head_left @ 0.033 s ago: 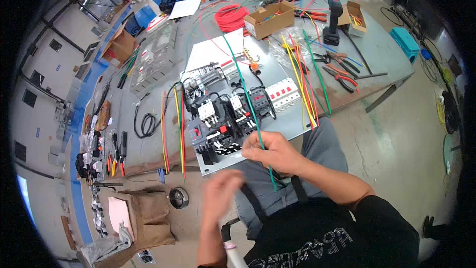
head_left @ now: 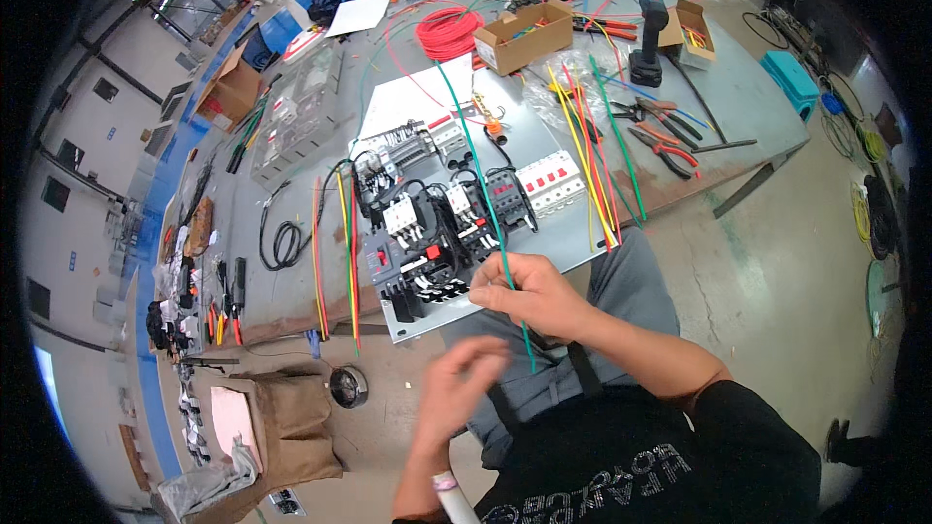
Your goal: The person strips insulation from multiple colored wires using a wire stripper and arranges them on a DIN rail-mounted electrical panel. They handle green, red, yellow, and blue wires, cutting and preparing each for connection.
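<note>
A green wire [head_left: 472,150] runs from the far side of the mounting plate [head_left: 417,323] down across its components and past my right hand [head_left: 534,293]. The thumb and fingers of that hand are pinched on the wire near its lower end, in front of the plate's near edge. Left of the wire's lower end is my left hand [head_left: 461,386], slightly blurred, its fingers stretched toward the wire and apart from it. The plate carries contactors [head_left: 401,218], a row of white breakers with red levers [head_left: 551,182], and black wiring.
Yellow, red and green wires lie at the plate's left [head_left: 352,262] and right [head_left: 589,165]. Beyond are a red wire coil [head_left: 449,32], an open cardboard box [head_left: 524,39], a cordless drill [head_left: 649,39] and pliers [head_left: 665,150]. A transparent case [head_left: 299,121] stands left.
My left hand has moved right, closer to the lower end of the green wire. My right hand keeps its pinch on the wire. The view has shifted slightly.
</note>
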`<act>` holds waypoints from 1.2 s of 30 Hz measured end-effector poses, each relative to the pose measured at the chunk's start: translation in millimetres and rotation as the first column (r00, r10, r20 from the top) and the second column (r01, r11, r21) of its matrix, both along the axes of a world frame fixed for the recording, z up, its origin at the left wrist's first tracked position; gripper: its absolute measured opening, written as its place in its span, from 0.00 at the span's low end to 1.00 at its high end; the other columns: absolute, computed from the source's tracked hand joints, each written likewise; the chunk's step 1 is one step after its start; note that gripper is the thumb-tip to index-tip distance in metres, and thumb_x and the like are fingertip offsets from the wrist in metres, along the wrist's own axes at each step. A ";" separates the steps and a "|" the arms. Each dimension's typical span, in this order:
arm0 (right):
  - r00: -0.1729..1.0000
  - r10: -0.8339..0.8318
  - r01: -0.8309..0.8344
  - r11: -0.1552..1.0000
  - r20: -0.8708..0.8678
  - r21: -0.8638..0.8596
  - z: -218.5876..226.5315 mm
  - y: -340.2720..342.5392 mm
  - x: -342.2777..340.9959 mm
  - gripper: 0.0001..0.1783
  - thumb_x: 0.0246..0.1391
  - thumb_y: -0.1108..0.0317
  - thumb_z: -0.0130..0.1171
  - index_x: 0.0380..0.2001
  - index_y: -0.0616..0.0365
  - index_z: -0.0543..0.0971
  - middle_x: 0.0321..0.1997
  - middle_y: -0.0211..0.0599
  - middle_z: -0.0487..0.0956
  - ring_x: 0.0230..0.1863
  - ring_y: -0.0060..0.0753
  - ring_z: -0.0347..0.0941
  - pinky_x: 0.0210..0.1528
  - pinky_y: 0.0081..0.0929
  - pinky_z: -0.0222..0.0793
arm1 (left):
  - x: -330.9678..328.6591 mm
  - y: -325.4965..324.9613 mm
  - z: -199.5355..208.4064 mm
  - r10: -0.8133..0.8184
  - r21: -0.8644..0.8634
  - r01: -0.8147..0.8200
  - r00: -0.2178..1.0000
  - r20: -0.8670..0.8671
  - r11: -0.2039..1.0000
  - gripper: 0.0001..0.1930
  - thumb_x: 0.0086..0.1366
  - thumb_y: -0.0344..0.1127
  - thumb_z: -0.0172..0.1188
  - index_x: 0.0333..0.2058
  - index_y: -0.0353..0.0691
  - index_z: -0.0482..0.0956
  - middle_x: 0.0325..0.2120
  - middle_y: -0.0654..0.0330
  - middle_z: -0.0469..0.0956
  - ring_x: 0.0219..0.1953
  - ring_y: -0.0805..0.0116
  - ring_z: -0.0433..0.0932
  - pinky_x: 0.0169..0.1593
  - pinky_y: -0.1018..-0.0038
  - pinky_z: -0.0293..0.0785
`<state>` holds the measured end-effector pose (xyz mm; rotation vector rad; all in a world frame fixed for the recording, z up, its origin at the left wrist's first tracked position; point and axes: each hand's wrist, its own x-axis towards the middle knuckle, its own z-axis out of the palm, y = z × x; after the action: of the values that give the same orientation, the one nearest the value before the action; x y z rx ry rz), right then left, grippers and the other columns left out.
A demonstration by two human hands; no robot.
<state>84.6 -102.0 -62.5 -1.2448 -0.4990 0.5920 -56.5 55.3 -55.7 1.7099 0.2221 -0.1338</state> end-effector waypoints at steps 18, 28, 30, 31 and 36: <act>0.986 -0.065 0.066 0.998 -0.151 0.001 16.7 -86.6 65.5 0.20 0.69 0.57 0.56 0.42 0.67 0.80 0.26 0.35 0.82 0.18 0.24 0.78 0.20 0.21 0.74 | -34.8 -67.8 -42.5 0.023 -0.193 -0.013 0.999 0.049 0.981 0.08 0.75 0.29 0.53 0.39 0.30 0.77 0.24 0.59 0.78 0.25 0.72 0.76 0.33 0.75 0.73; 0.979 -0.175 0.179 0.984 -0.104 0.025 15.2 -108.6 122.1 0.22 0.69 0.56 0.57 0.43 0.70 0.81 0.24 0.41 0.82 0.15 0.25 0.76 0.15 0.25 0.73 | -60.3 -65.4 -48.3 -0.020 -0.266 0.018 1.000 -0.006 0.964 0.11 0.76 0.34 0.55 0.39 0.30 0.77 0.23 0.59 0.77 0.25 0.73 0.75 0.33 0.75 0.73; 0.973 -0.213 0.217 0.975 -0.095 0.038 14.0 -110.3 128.7 0.23 0.69 0.55 0.57 0.43 0.70 0.81 0.24 0.41 0.82 0.15 0.25 0.76 0.15 0.25 0.73 | -62.9 -62.8 -52.5 -0.035 -0.377 0.032 0.999 -0.002 0.926 0.11 0.76 0.35 0.55 0.39 0.30 0.77 0.23 0.59 0.77 0.25 0.73 0.75 0.34 0.75 0.73; 0.969 -0.232 0.236 0.971 -0.090 0.044 13.0 -111.7 133.0 0.23 0.69 0.55 0.57 0.43 0.70 0.82 0.24 0.41 0.82 0.14 0.25 0.76 0.15 0.24 0.73 | -65.0 -62.3 -53.8 -0.040 -0.338 0.038 0.999 0.001 0.941 0.11 0.76 0.35 0.55 0.39 0.30 0.77 0.23 0.59 0.77 0.25 0.72 0.74 0.34 0.74 0.73; 0.960 -0.273 0.274 0.962 -0.060 0.001 16.9 -115.7 143.4 0.24 0.70 0.53 0.54 0.40 0.67 0.82 0.22 0.37 0.79 0.13 0.23 0.73 0.16 0.23 0.72 | -65.1 -67.5 -41.9 -0.069 -0.167 0.060 0.996 -0.048 0.984 0.10 0.76 0.33 0.54 0.37 0.31 0.76 0.21 0.59 0.76 0.25 0.71 0.74 0.35 0.72 0.73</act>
<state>228.0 -217.7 -45.6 -1.2573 -0.2722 0.3904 -121.5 -12.2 -97.5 1.5499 0.1905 -0.2400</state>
